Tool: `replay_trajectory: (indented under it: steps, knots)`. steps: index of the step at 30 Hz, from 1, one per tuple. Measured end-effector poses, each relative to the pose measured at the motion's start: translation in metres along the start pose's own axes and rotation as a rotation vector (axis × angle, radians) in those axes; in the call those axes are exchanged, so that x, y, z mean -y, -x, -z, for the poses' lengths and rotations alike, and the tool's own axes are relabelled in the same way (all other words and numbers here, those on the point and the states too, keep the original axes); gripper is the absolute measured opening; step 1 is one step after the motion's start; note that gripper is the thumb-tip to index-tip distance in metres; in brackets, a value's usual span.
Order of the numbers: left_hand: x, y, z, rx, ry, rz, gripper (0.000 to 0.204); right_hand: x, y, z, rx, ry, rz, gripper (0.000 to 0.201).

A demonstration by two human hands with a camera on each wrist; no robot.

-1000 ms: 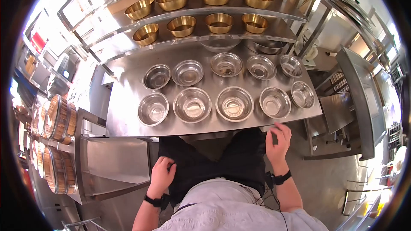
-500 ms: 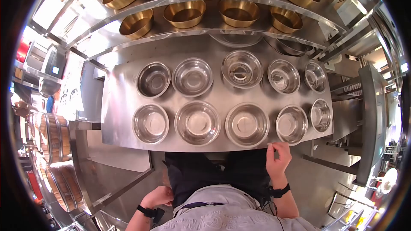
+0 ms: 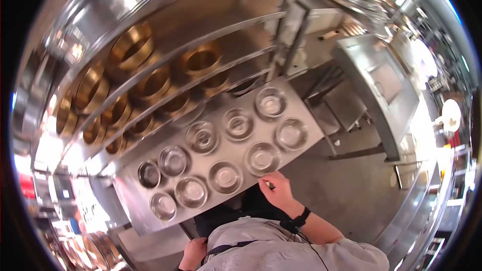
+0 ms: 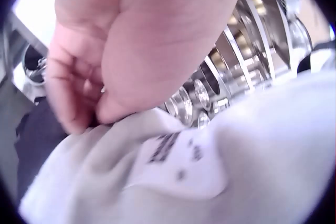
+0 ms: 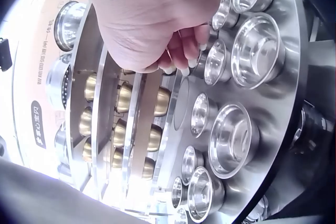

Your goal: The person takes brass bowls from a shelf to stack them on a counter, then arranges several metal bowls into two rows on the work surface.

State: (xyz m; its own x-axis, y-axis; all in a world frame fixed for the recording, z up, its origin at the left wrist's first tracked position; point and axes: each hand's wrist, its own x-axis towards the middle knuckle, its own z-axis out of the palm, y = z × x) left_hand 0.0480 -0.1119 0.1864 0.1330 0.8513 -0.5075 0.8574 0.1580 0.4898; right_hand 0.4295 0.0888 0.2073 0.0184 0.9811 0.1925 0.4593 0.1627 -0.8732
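Steel bowls stand in two rows on a metal table (image 3: 145, 224), among them a front-row bowl (image 3: 262, 159) in the head view. Just in front of that bowl is my right hand (image 3: 277, 190), its fingers loosely bent and holding nothing. The right wrist view shows the same hand (image 5: 157, 19) with bent fingers above the steel bowls (image 5: 231, 140). At the waist, beside the light shirt (image 3: 246, 256), hangs my left hand (image 3: 193, 253). In the left wrist view the left hand (image 4: 126, 45) has loosely curled fingers close to the shirt; no object shows in it.
Gold-coloured bowls (image 3: 153, 83) stand on shelves behind the table. A grey metal unit (image 3: 374, 78) is at the right, with grey floor (image 3: 321, 190) before it. Wooden tubs (image 3: 95, 248) are at the lower left.
The head view has turned and tilted, so the table now slants up to the right. My right hand stays near the table's front edge; my left stays low by the waist.
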Motion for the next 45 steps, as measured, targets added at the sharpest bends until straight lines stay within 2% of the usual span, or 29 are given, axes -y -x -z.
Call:
replay_trajectory:
  steps: [1, 3, 5, 8, 11, 14, 17, 21, 24, 25, 28, 29, 32, 33, 34, 36, 37, 38, 39, 40, 41, 43, 45]
  knots:
    - [0.005, -0.008, -0.007, 0.133, -0.142, 0.032, 0.023, -0.001, -0.002, 0.009, -0.001, -0.018, -0.009, 0.007]
    - [-0.032, -0.015, -0.001, 0.084, -0.117, 0.164, 0.023, -0.004, -0.006, 0.027, 0.016, -0.042, -0.048, 0.008]
    - [-0.028, -0.024, -0.018, 0.021, -0.259, 0.098, 0.019, -0.011, -0.012, 0.045, 0.048, -0.042, -0.010, 0.008]
    - [-0.070, -0.039, -0.004, 0.071, -0.314, 0.077, 0.035, -0.023, -0.017, 0.072, 0.116, -0.023, 0.064, 0.009]
    - [-0.098, -0.049, 0.004, 0.028, -0.066, 0.078, 0.039, -0.033, -0.017, 0.092, 0.145, -0.042, 0.071, 0.008]
    - [-0.098, -0.066, -0.002, -0.120, -0.026, -0.257, 0.044, -0.043, -0.016, 0.110, 0.170, -0.036, 0.088, 0.009]
    - [-0.093, -0.063, 0.009, -0.056, -0.392, -0.576, 0.044, -0.042, -0.017, 0.129, 0.178, -0.029, 0.101, 0.009]
    - [-0.159, -0.042, 0.032, -0.017, -0.308, -0.401, 0.037, -0.053, -0.016, 0.145, 0.162, 0.019, 0.072, 0.012]
    - [-0.127, -0.054, 0.009, -0.093, -0.167, -0.418, 0.040, -0.059, -0.013, 0.156, 0.114, 0.059, 0.044, 0.013]
    - [-0.116, -0.060, 0.000, -0.162, -0.212, -0.488, 0.047, -0.061, -0.012, 0.160, 0.111, 0.073, 0.030, 0.013]
    - [-0.068, -0.078, -0.037, -0.364, -0.454, -0.602, 0.051, -0.059, -0.010, 0.169, 0.107, 0.102, -0.018, 0.014]
    - [-0.021, -0.100, -0.051, -0.551, -0.921, -0.844, 0.059, -0.057, -0.010, 0.173, 0.112, 0.105, -0.036, 0.014]
    - [0.052, -0.110, -0.093, -0.436, -0.354, -0.525, 0.067, -0.055, -0.011, 0.180, 0.133, 0.134, -0.046, 0.014]
    - [0.077, -0.132, -0.088, -0.224, -0.299, -0.270, 0.056, -0.056, -0.013, 0.181, 0.144, 0.149, -0.040, 0.014]
    - [0.057, -0.114, -0.076, -0.102, 0.031, -0.163, 0.048, -0.055, -0.013, 0.178, 0.156, 0.160, -0.036, 0.015]
    - [-0.179, -0.064, 0.040, 0.004, 0.733, 0.132, 0.037, -0.056, -0.021, 0.172, 0.107, 0.135, -0.018, 0.014]
    - [-0.131, -0.079, 0.021, -0.160, 0.571, -0.127, 0.034, -0.054, -0.022, 0.167, 0.089, 0.117, -0.010, 0.014]
    - [-0.084, -0.093, 0.003, -0.395, 0.319, -0.365, 0.032, -0.053, -0.026, 0.162, 0.082, 0.135, 0.004, 0.013]
    - [-0.039, -0.106, -0.014, -0.657, 0.080, -0.523, 0.032, -0.052, -0.034, 0.159, 0.091, 0.141, 0.021, 0.013]
    - [-0.131, -0.092, 0.017, -0.663, 0.182, -0.283, 0.020, -0.049, -0.039, 0.151, 0.117, 0.135, 0.033, 0.013]
    - [-0.154, -0.095, 0.032, -0.691, 0.176, -0.271, 0.025, -0.044, -0.045, 0.146, 0.125, 0.147, 0.049, 0.012]
    - [-0.167, -0.104, 0.048, -0.655, 0.256, -0.179, 0.020, -0.030, -0.056, 0.134, 0.150, 0.133, 0.054, 0.011]
    - [-0.157, -0.118, 0.061, -0.594, 0.304, -0.140, 0.019, -0.020, -0.063, 0.120, 0.152, 0.080, 0.020, 0.011]
